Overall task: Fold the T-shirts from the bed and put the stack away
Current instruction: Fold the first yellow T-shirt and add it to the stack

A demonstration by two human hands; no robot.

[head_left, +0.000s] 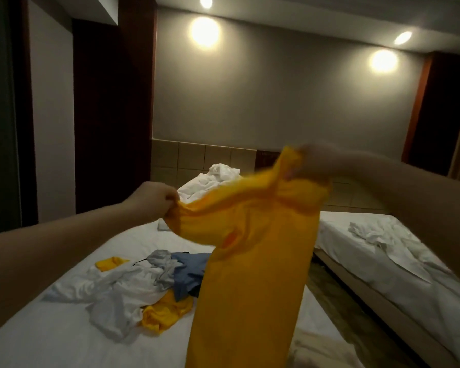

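A yellow T-shirt (pixel 252 261) hangs in the air in front of me, above the near bed (pixel 64 335). My left hand (pixel 157 199) pinches its top edge on the left. My right hand (pixel 314 163), blurred and higher, grips the top edge on the right. The shirt's body drops down past the bottom of the view. On the white sheet to the left lies a heap of unfolded shirts (pixel 133 282): white, grey, blue and yellow ones tangled together.
Crumpled white bedding (pixel 213 176) lies at the head of the near bed. A second bed (pixel 398 261) with a rumpled white sheet stands to the right, across a narrow floor gap (pixel 327 288). A dark wardrobe (pixel 112 115) lines the left wall.
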